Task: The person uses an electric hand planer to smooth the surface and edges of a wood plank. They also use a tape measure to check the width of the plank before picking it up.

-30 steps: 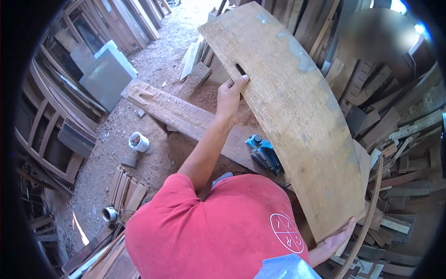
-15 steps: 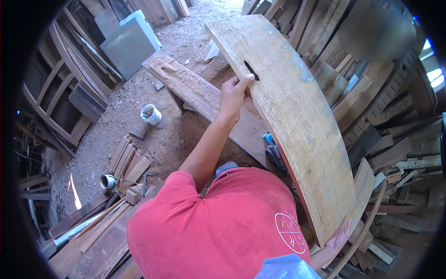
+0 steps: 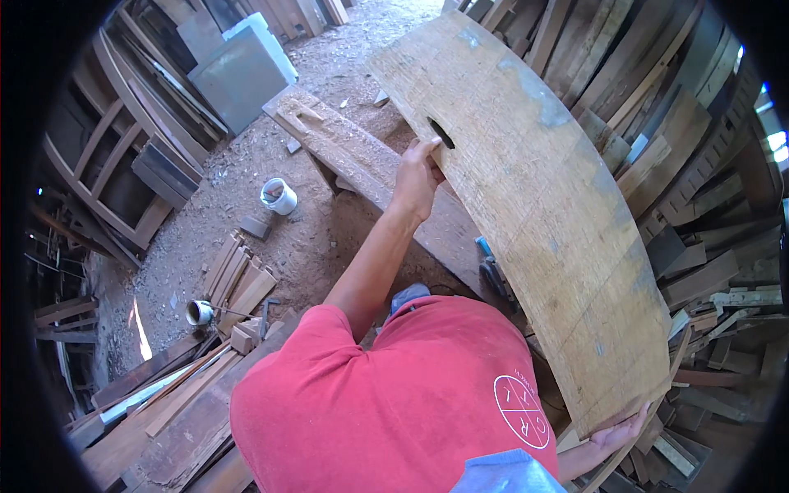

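Note:
A long, wide wooden board with a dark oval slot near its far end is held up on my right side. My left hand grips its left edge just below the slot, thumb on the upper face and the other fingers beneath. At the near end, my right hand supports the lower corner, its fingers curled along the edge and partly hidden under it. Beneath the board, a blue and black power tool shows in part on a sawdust-strewn plank bench.
Stacked lumber crowds the right side close to the board. To the left stand a white bucket, a small can and a pile of wood offcuts. Curved wooden frames lean at the far left.
The board has tilted so more of its broad face shows, and its near end has swung slightly right with my right hand. My left hand keeps its hold near the slot.

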